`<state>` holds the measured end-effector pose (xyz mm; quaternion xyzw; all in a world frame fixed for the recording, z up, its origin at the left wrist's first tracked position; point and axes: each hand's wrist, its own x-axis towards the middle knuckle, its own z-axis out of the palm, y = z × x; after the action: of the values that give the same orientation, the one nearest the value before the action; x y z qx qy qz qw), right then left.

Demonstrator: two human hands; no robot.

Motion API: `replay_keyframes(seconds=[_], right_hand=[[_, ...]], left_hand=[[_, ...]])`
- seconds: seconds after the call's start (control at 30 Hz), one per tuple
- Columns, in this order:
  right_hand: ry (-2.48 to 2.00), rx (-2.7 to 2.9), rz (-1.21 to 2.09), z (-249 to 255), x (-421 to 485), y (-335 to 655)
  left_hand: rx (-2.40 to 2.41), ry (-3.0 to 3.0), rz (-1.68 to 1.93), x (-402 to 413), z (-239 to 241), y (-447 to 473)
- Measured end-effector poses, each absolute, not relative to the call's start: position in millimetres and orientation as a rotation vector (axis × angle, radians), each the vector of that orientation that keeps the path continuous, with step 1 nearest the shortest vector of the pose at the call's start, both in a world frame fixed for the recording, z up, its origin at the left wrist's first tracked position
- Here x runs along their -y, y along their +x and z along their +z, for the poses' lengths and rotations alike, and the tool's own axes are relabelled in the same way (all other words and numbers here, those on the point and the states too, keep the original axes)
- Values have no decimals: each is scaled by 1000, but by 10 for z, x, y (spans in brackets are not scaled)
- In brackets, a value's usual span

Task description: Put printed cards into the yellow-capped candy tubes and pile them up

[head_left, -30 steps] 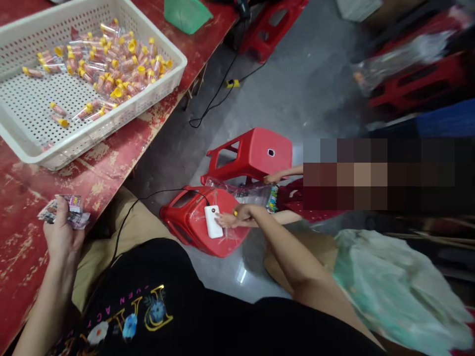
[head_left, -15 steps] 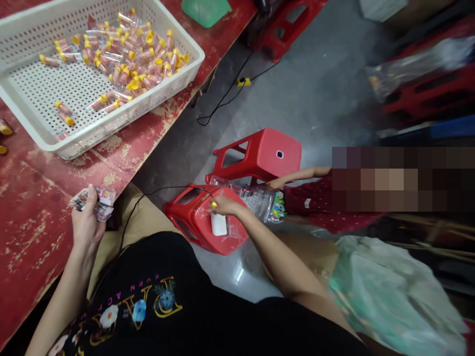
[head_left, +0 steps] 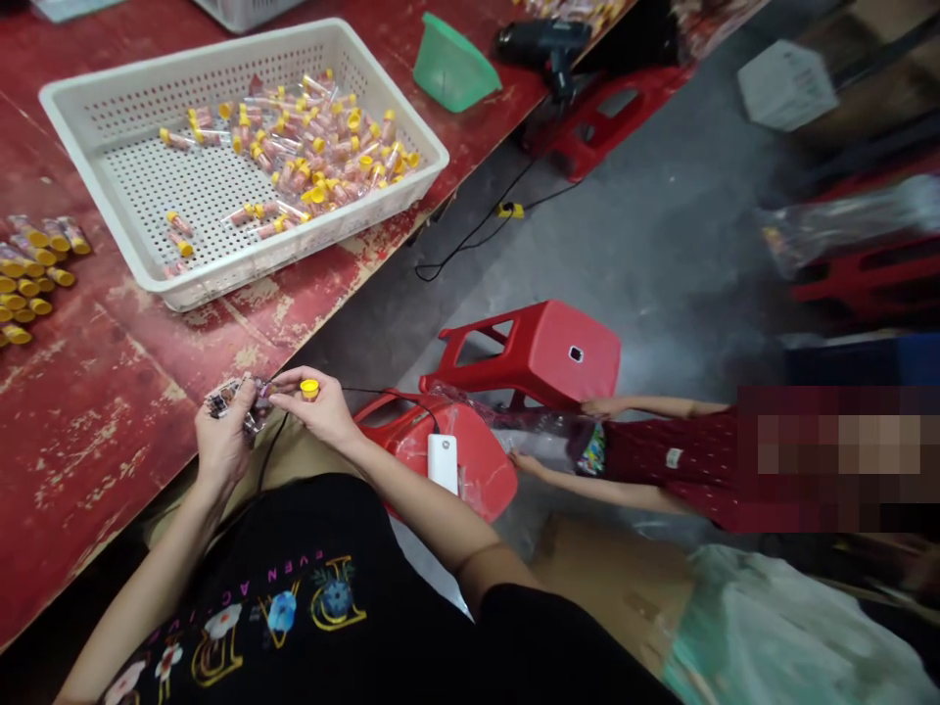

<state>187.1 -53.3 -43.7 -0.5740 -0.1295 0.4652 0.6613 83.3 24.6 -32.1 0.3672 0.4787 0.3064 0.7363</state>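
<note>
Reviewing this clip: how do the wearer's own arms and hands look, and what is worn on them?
Both arms are bare to the upper arm; the left hand and right hand wear no gloves, rings or watch. The black T-shirt has short sleeves and a gold-lettered flower print.

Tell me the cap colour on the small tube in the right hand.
Yellow. The head view shows the small clear tube's cap pinched in the right hand.

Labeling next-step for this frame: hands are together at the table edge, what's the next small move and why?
Probably bring the yellow-capped tube in the right hand onto the small printed wrappers pinched in the left hand. The two hands already meet just off the red table, the tube's end points at the wrappers, and the white basket holds similar tubes already wrapped.
</note>
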Motion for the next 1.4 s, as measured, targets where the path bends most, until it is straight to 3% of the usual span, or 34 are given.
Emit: replay_keyframes(seconds=[0.3,0.67,1.07,1.4], right_hand=[[-1329,439,973,-430,460,1806],[-1237,782,752,-428,625,2000],[-1267,758,902,-404,611,1788],[-1314,655,478,-374,655,1607]], left_hand=[[-1093,707,885,-217,-302,839],[-1082,417,721,-195,-271,596],[-1203,436,751,-127,-306,462],[-1152,465,713,-57,-332,450]])
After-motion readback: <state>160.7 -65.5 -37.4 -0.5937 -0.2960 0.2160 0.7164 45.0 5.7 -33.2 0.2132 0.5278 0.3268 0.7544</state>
